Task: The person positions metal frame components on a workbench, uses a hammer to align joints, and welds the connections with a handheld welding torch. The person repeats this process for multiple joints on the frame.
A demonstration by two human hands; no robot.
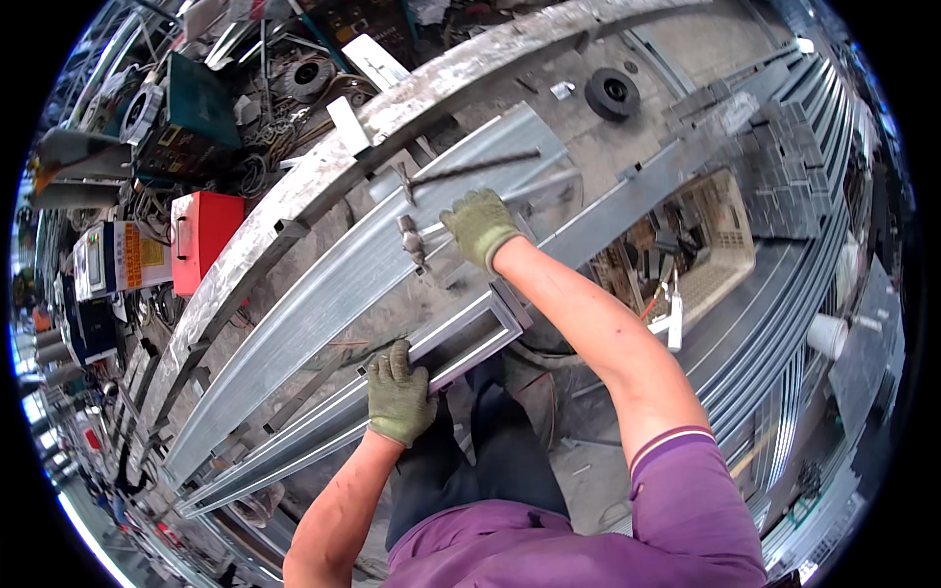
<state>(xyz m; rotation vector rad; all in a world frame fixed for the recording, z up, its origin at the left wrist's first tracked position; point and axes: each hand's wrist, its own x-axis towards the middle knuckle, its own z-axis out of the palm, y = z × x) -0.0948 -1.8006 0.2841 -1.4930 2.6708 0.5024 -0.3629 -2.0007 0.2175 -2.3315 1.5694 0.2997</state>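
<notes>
My left hand [399, 397], in a green work glove, is closed over the edge of a long grey metal channel [284, 451]. Beside it, at the channel's near end, is a rectangular metal frame piece [475, 340]. My right hand [480, 227], gloved alike, is farther forward with its fingers curled around what looks like the bar of a clamp; the clamp's head [412, 243] sticks out to the left of the glove. Another clamp with a ribbed bar [475, 168] lies just beyond, on a wide sheet-metal channel [338, 279]. The palm sides of both gloves are hidden.
A pale plastic crate [730, 245] with metal pieces and a white-handled tool [675, 318] stands at right. Beyond it lie stacked blocks [784, 176] and long metal profiles [774, 343]. A curved beam [235, 265], a red box [204, 240] and a black wheel [613, 93] are farther off.
</notes>
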